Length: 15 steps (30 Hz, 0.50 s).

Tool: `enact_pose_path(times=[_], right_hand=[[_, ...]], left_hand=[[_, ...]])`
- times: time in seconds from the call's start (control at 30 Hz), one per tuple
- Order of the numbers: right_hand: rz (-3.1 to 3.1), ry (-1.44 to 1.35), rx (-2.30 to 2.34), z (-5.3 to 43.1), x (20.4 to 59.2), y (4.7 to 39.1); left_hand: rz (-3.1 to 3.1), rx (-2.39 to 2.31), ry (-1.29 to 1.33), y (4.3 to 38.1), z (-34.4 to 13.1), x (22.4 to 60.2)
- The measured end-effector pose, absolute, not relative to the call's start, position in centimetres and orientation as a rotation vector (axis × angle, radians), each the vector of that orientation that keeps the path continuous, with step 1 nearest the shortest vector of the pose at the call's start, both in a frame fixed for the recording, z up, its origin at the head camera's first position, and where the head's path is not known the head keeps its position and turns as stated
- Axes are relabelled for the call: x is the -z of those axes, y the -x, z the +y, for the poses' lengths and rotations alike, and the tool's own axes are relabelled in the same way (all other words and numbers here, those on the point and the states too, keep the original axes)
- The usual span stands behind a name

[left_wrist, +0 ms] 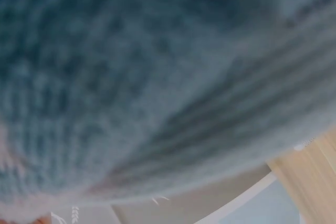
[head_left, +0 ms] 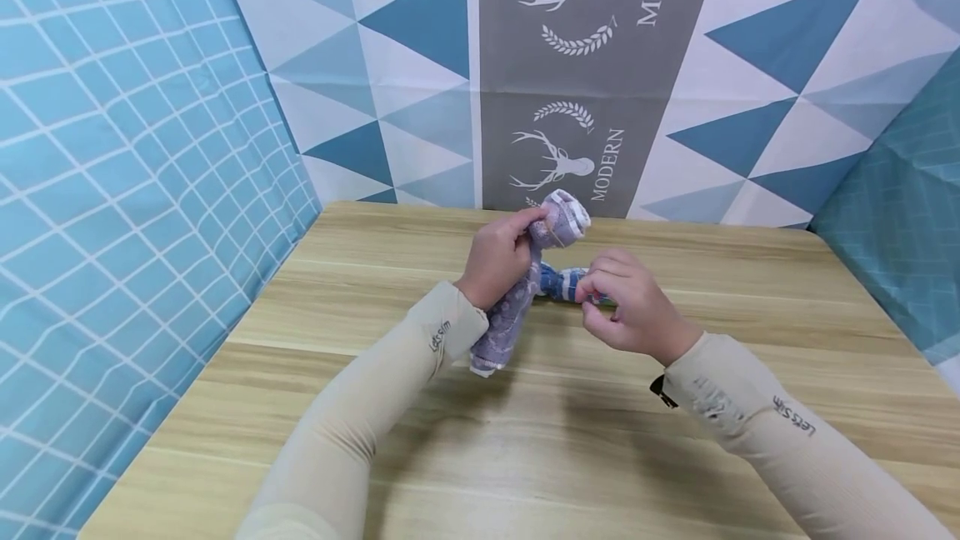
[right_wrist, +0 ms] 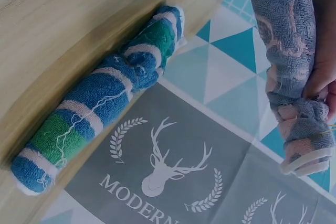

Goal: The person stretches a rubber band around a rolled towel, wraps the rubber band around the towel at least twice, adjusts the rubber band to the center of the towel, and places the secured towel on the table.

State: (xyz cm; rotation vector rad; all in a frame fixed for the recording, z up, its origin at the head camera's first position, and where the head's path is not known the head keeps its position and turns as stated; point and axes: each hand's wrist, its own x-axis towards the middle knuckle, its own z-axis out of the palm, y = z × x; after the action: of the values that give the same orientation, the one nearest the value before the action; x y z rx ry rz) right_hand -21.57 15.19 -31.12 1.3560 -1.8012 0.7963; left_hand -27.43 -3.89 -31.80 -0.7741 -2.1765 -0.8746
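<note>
A purple-grey rolled towel [head_left: 506, 327] with pale patterning stands at a slant in the head view, and my left hand [head_left: 495, 257] grips it near its upper end. A thin yellowish strand crosses the towel by those fingers. In the right wrist view the towel [right_wrist: 291, 40] narrows where the left fingers hold it. Behind it, a blue, green and white striped rolled towel [right_wrist: 97, 100] lies on the table, pinched in near one end. My right hand [head_left: 633, 307] hovers in front of the striped roll with bent fingers; whether it pinches anything thin is unclear.
The wooden table [head_left: 360, 298] ends at a back wall covering [head_left: 420, 90] printed with triangles and deer heads. A blue gridded sheet [head_left: 112, 148] hangs at the left, a teal one [head_left: 900, 215] at the right. The left wrist view is mostly blurred fabric.
</note>
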Motion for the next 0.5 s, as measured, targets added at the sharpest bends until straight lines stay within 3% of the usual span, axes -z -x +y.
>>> enact_pose_path(times=[0.3, 0.5], right_hand=[[-1.713, -1.324, -0.784, 15.5, 30.8, 21.3], [-1.904, -1.113, -0.511, 16.4, 30.3, 20.8]], left_hand=[[-2.181, 0.848, 0.777, 27.4, -3.6, 31.9], [-2.185, 0.834, 0.783, 27.5, -3.6, 32.0]])
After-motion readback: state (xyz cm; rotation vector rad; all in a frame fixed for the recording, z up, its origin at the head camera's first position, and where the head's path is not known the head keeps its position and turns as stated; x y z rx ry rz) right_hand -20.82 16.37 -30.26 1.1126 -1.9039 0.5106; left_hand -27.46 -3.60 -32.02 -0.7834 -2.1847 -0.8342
